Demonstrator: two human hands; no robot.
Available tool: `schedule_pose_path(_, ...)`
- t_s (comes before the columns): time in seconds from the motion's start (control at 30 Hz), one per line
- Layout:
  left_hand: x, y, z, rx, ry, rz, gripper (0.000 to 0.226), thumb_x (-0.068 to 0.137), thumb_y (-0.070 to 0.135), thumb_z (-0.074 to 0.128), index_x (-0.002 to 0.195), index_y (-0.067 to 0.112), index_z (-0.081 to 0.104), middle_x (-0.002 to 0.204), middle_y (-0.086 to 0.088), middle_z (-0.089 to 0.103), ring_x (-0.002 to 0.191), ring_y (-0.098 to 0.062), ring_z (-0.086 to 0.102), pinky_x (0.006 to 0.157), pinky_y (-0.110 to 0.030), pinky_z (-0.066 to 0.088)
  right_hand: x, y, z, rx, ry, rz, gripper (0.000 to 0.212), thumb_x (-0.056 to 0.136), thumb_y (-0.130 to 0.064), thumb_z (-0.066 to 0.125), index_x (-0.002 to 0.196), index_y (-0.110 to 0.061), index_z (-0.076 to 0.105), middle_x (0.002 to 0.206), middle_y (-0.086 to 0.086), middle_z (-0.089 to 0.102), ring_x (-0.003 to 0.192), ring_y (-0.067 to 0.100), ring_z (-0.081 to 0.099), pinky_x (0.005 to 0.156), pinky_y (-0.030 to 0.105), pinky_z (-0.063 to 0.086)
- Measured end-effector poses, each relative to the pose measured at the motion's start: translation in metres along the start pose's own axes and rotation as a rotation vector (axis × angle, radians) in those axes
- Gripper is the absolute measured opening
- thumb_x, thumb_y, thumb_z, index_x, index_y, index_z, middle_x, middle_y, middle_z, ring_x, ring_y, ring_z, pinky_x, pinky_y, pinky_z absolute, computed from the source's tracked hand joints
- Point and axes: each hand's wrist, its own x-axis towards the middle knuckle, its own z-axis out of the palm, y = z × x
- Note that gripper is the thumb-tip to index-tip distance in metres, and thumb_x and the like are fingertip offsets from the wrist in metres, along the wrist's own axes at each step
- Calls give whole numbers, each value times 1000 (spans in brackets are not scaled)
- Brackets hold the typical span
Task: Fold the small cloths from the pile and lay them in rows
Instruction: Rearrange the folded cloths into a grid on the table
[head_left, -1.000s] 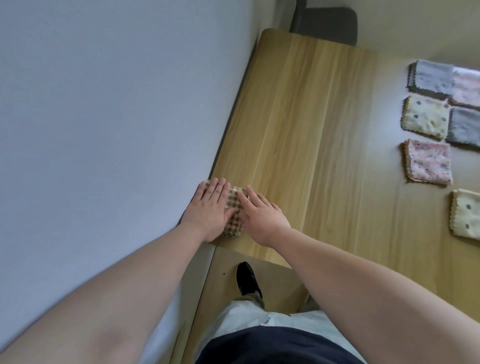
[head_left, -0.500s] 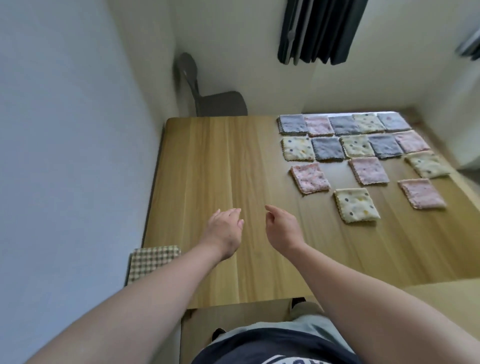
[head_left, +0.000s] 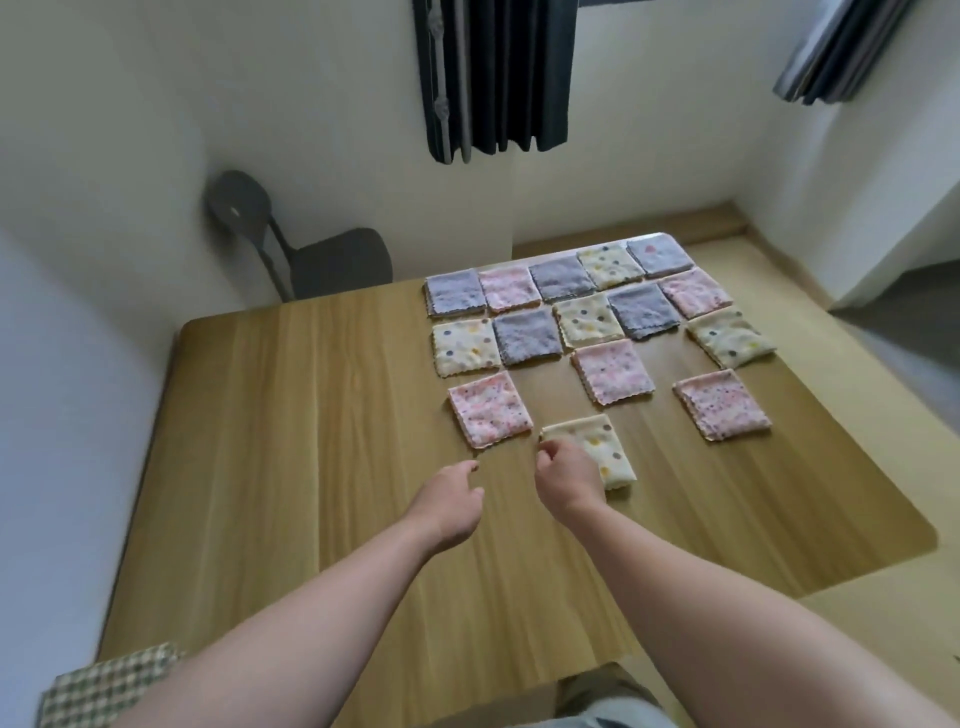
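Now your right hand (head_left: 569, 480) pinches the near-left corner of the cream dotted folded cloth (head_left: 605, 441), lying frontmost in the rows on the wooden counter (head_left: 311, 415); your left hand (head_left: 449, 501) hovers beside it, loosely curled, holding nothing; a green checked cloth (head_left: 104, 686) lies at the counter's near-left corner.

My table (head_left: 311, 415) is smooth wood-grain with a soft sheen; the cream dotted cloth (head_left: 605, 441) looks fuzzy, matt.
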Motion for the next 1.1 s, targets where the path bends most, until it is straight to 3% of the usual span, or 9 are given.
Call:
schedule_pose_path(0.1, 29, 28, 6, -42, -5, -106, 53, 102, 23, 48, 154, 18, 40, 156, -3, 45, 135, -24, 51, 111, -33, 41, 41, 11, -23, -19, -73, 37, 31, 101, -27, 47, 118, -14, 68, 118, 10, 70, 109, 30, 63, 88, 33, 50)
schedule_pose_path(0.27, 68, 66, 5, -166, 66, -234, 51, 100, 21, 50, 151, 21, 45, 150, -3, 52, 127, -27, 57, 104, -34, 47, 106, 14, -53, -45, -198, 78, 35, 99, -24, 44, 128, -15, 63, 120, 7, 68, 88, 27, 65, 83, 36, 55)
schedule_pose_path(0.47, 94, 69, -9, -207, 115, -322, 51, 102, 21, 50, 152, 22, 44, 152, 1, 50, 121, -22, 59, 92, -28, 47, 156, -15, -46, -121, -313, 51, 24, 90, -11, 45, 94, -5, 67, 91, 9, 68, 73, 28, 69, 67, 41, 62)
schedule_pose_path(0.6, 114, 59, -13, -236, 112, -335, 49, 102, 20, 49, 151, 23, 45, 151, 2, 51, 109, -17, 61, 86, -28, 50, 172, -33, -25, -144, -331, 77, 15, 89, -9, 50, 81, -5, 62, 84, 8, 64, 64, 21, 57, 47, 30, 45)
schedule_pose_path(0.7, 134, 50, -13, -288, 99, -316, 53, 99, 11, 46, 150, 23, 45, 153, 3, 49, 97, -11, 56, 74, -23, 46, 182, -39, -6, -148, -312, 114, 14, 90, -9, 53, 76, -9, 58, 84, 7, 62, 68, 22, 59, 55, 28, 46)
schedule_pose_path(0.8, 150, 42, -9, -305, 67, -280, 54, 98, 9, 44, 150, 24, 46, 152, 6, 49, 100, -12, 57, 72, -21, 45, 188, -38, 11, -199, -273, 151, 15, 92, -16, 57, 78, -13, 55, 94, 7, 65, 89, 29, 64, 77, 36, 55)
schedule_pose_path(0.9, 165, 28, -4, -342, 65, -254, 53, 98, 10, 44, 149, 26, 48, 150, 7, 52, 103, -10, 56, 75, -20, 45, 196, -36, 32, -218, -228, 145, 20, 96, -33, 57, 101, -14, 59, 108, 7, 64, 105, 30, 61, 92, 43, 53)
schedule_pose_path(1.0, 173, 16, 2, -376, 58, -255, 53, 98, 10, 45, 149, 26, 48, 150, 6, 52, 103, -8, 55, 77, -20, 44, 203, -37, 45, -113, -238, 200, 36, 94, -42, 58, 117, -15, 58, 114, 5, 64, 110, 30, 61, 97, 45, 51)
schedule_pose_path(1.1, 178, 5, 7, -423, 40, -265, 48, 99, 13, 47, 144, 27, 53, 145, 5, 57, 107, -15, 61, 74, -21, 47, 208, -37, 50, 64, -284, 279, 31, 92, -42, 63, 99, -12, 62, 95, 4, 67, 91, 27, 66, 82, 40, 56)
